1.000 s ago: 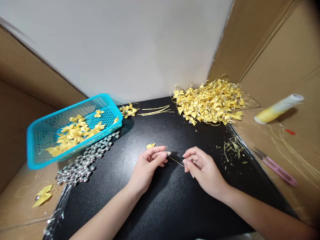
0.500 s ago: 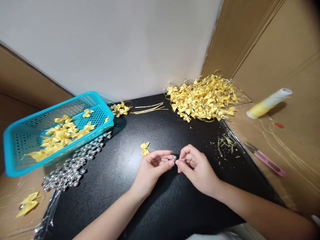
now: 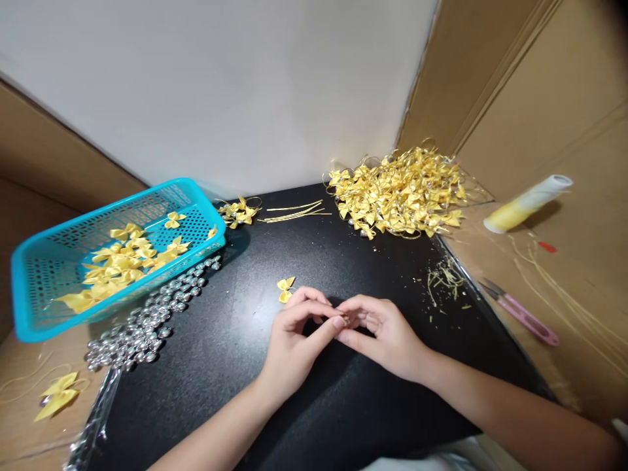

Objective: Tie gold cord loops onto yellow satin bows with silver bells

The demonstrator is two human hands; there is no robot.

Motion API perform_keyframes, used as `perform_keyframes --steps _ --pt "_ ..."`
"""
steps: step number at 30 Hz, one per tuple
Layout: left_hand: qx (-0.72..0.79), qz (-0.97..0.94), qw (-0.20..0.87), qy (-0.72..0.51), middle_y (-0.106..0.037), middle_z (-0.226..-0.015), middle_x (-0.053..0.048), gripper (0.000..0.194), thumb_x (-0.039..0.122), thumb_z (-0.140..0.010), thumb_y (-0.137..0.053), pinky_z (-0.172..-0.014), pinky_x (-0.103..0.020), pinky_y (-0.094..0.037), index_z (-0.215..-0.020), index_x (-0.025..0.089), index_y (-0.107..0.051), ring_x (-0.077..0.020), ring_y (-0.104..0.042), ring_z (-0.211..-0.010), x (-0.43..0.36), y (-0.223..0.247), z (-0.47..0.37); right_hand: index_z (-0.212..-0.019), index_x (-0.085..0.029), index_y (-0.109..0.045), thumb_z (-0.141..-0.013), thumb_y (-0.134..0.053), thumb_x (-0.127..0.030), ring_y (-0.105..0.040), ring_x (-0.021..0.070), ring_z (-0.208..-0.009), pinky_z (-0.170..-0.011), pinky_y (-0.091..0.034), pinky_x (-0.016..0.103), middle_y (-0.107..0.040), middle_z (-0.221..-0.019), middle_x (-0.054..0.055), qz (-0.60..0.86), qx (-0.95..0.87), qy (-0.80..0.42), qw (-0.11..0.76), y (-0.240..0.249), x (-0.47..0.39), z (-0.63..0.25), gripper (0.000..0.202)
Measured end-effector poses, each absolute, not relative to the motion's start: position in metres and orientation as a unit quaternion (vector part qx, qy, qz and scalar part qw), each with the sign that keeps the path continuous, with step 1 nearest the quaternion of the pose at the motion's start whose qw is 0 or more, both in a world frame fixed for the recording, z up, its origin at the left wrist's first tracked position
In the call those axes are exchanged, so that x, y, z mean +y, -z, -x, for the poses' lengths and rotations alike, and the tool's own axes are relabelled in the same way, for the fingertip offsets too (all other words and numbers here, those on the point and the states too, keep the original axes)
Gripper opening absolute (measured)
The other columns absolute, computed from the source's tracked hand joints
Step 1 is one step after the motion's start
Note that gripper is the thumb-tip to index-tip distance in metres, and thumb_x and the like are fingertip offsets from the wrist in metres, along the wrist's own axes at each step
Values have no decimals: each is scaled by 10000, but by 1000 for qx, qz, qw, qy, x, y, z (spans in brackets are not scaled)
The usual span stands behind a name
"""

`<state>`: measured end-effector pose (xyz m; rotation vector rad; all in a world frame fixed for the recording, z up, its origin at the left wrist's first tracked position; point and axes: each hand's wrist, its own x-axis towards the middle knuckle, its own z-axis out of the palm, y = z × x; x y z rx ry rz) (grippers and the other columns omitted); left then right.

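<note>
Between the thumb and fingers of my left hand point(image 3: 304, 333) is a small shiny metallic bell point(image 3: 346, 320), mostly covered by the fingertips. My right hand point(image 3: 380, 333) meets it there, its thumb and fingertips closed on the other side of the same bell. Any cord between the fingers is too small to make out. A yellow ribbon bow point(image 3: 285, 289) lies on the black table point(image 3: 206, 386) just beyond my left fingers.
A turquoise basket point(image 3: 22, 294) of yellow bows stands left, with many silver bells point(image 3: 142, 327) beside it. Gold cords point(image 3: 294, 212) lie at the back, near a heap of finished bows point(image 3: 397, 190). Pink-handled snips point(image 3: 527, 318) and a yellow-white tube point(image 3: 527, 203) are at right.
My fingers have closed in around the bell, hiding more of it. The left fingers now curl over the top, and the right fingertips have moved left against them.
</note>
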<state>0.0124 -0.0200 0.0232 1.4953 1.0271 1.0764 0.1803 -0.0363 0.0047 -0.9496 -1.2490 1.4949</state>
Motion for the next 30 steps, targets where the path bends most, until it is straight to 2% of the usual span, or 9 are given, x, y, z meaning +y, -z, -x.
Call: perform_keyframes --steps 4,8,10,14,18,23,27,30 --pt "411 -632 430 -497 -583 -815 -12 80 169 -791 -737 -700 -241 -476 -788 243 -767 -120 -563 -762 -21 -31 -5 -829 -179 -717 -791 -732 -287 -717 161 -693 -668 -585 282 -742 -770 32 425 -490 -608 457 2 -34 -179 115" --pt "417 -558 380 -608 -583 -817 -6 51 188 -789 -742 -658 -241 -458 -783 237 -753 -115 -551 -730 -10 -49 10 -928 -206 -735 -786 -735 -199 -698 157 -688 -592 -521 258 -767 -819 35 493 -593 -463 437 7 -29 -180 142" --pt "412 -524 346 -661 -576 -766 1 61 237 -723 -800 -642 -255 -449 -714 236 -739 -123 -534 -700 -2 -62 17 -926 -219 -730 -775 -747 -164 -682 155 -699 -572 -492 249 -754 -815 28 507 -641 -397 418 8 -27 -183 162" --pt "406 -504 303 -700 -526 -683 -4 124 335 -674 -835 -560 -302 -390 -639 284 -728 -145 -449 -624 11 -86 29 -815 -201 -725 -749 -789 -146 -664 175 -801 -724 -534 300 -729 -826 39 489 -701 -334 398 10 -24 -186 107" --pt "449 -489 328 -673 -500 -723 -19 125 301 -724 -795 -580 -342 -369 -623 312 -722 -164 -430 -672 17 -95 33 -806 -197 -705 -757 -793 -168 -626 201 -881 -806 -523 358 -757 -914 40 451 -743 -305 390 11 -22 -187 105" --pt "430 -509 322 -673 -542 -689 6 137 297 -655 -841 -595 -308 -391 -624 266 -711 -137 -471 -650 21 -87 26 -842 -189 -712 -750 -800 -192 -595 223 -922 -828 -512 388 -741 -972 56 459 -753 -282 378 11 -21 -186 128" --pt "400 -580 323 -632 -601 -771 10 58 237 -754 -785 -646 -282 -425 -745 274 -740 -139 -532 -736 18 -84 19 -962 -187 -711 -728 -821 -229 -588 244 -1002 -890 -499 424 -716 -1059 81 472 -741 -272 393 5 -19 -190 262" --pt "384 -643 332 -573 -605 -787 12 105 177 -793 -744 -645 -263 -425 -806 282 -750 -133 -539 -760 15 -88 11 -1044 -210 -694 -769 -789 -249 -598 240 -1054 -940 -478 433 -710 -1092 78 452 -722 -281 442 -4 -18 -196 294"
